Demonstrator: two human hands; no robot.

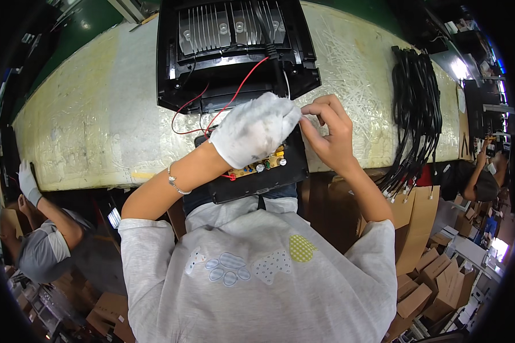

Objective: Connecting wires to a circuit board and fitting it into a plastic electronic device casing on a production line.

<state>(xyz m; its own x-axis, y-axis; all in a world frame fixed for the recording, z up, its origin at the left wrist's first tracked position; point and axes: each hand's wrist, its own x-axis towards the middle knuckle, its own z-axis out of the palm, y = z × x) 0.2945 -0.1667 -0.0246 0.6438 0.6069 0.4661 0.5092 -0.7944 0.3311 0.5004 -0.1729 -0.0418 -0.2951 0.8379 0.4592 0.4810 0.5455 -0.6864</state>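
Observation:
My left hand [256,130], in a smudged white glove, is closed above a yellow-brown circuit board [250,169] with small yellow, blue and white parts. My bare right hand [332,136] has thumb and forefinger pinched at the glove's fingertips; whatever they hold is too small or hidden to make out. The board sits in a black plastic panel [252,191] at the table's near edge. A red wire [238,87] and a white wire [288,86] run from an opened black housing [169,71] with finned metal heat sinks toward my hands. The glove hides part of the board.
A bundle of black cables [416,108] lies on the wrapped table [86,114] at right, its ends hanging over the edge. Cardboard boxes [426,223] stand below right. A co-worker's gloved hand [27,180] shows at far left, and another person [482,171] at far right.

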